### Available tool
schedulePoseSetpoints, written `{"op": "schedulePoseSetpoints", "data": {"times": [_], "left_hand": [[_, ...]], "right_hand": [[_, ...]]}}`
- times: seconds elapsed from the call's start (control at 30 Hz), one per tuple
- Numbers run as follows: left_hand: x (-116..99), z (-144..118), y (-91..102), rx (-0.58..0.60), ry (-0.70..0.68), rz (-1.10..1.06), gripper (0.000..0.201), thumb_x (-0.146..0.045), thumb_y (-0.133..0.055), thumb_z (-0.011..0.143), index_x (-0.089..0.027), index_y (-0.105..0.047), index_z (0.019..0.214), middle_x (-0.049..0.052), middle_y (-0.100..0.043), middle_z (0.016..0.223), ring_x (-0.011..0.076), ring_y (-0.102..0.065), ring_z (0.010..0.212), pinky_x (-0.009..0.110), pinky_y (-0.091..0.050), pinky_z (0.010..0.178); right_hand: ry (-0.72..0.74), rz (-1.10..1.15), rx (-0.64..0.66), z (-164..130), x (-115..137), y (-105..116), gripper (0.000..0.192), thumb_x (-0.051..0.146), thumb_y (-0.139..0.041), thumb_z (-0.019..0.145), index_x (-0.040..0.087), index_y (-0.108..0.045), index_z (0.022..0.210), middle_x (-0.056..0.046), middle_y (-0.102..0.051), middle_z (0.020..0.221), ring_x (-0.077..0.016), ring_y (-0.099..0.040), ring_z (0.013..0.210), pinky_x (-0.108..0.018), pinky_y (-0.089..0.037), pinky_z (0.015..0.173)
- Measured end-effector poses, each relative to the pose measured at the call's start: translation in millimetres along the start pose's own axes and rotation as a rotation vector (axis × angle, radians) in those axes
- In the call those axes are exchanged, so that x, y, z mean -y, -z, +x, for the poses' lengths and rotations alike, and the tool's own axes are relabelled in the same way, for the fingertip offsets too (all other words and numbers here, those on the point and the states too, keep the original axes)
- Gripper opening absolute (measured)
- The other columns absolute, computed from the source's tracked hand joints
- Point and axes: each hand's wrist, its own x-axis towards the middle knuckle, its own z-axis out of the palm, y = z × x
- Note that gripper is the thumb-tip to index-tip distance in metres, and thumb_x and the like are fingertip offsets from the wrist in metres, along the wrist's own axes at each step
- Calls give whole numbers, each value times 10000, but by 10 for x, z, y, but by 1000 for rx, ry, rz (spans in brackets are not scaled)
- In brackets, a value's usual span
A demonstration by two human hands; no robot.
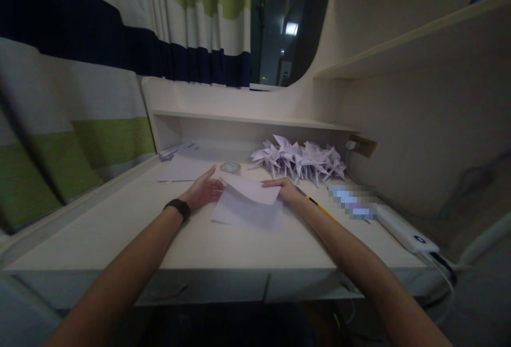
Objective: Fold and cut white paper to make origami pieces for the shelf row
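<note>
Left of the raised paper (251,188), left hand (204,191) holds thumb wide of fingers, contact unclear; right hand (286,189) pinches its right edge; folded-paper heap (299,158) lies beyond it

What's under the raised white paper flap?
Another white paper layer, on the whitish desk. The flap hides its far part; joined or separate, can't tell.

Forearms (131,259): both bare over the visible length. Left hand (203,191): bare; one broad black band (180,208), close-fitting, worn at the wrist. Right hand (286,189): bare, wrist likewise. Lap, near edge: dark clothing (239,327), detail lost in shadow.
</note>
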Motion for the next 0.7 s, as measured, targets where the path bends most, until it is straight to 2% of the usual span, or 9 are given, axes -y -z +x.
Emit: {"op": "schedulePoseSetpoints", "data": {"times": [0.07, 0.17, 0.3, 0.43, 0.57, 0.7], "left_hand": [[15, 3, -15, 3, 38, -77, 563, -652, -537, 771, -107, -676, 788, 146, -708, 788, 254, -659, 765, 347, -506, 732], [28, -9, -58, -28, 5, -89, 386, -479, -625, 783, -114, -686, 893, 121, -717, 810, 240, -664, 789, 334, -504, 759], [15, -79, -123, -14, 32, 135, 165, -234, -735, 709, -94, -689, 784, 96, -708, 729, 189, -643, 663, 277, -490, 653], [-11, -149, -166, -36, 36, 262, 162, -231, -753, 703, -87, -681, 717, 86, -700, 684, 157, -608, 582, 254, -453, 568], [-17, -171, -172, -36, 38, 260, 174, -252, -759, 713, -100, -684, 751, 58, -694, 664, 143, -603, 579, 245, -451, 572], [27, -128, -115, 16, 31, 245, 227, -278, -775, 699, -101, -689, 814, 87, -716, 742, 163, -632, 622, 256, -476, 590]], "right_hand": [[26, -18, 41, 14, -28, 19, 237, 170, -737, 576, 163, -773, 811, -148, -675, 1141, -265, -672, 950, -415, -497, 869], [22, -39, 102, 32, -82, 41, 255, 183, -746, 584, 168, -771, 837, -141, -660, 1174, -269, -659, 995, -422, -484, 900], [-29, -21, 92, 42, -136, 61, 303, 167, -730, 601, 172, -765, 902, -120, -694, 1110, -241, -674, 941, -391, -496, 881], [-117, 43, 34, 71, -183, 95, 376, 136, -708, 596, 181, -751, 967, -85, -741, 962, -200, -688, 808, -352, -515, 815], [-149, 117, -19, 105, -211, 113, 329, 135, -719, 579, 168, -759, 904, -73, -749, 904, -178, -681, 745, -317, -519, 770], [-140, 165, -82, 97, -183, 88, 307, 158, -730, 596, 179, -751, 902, -44, -749, 894, -154, -675, 746, -285, -513, 777]]}}
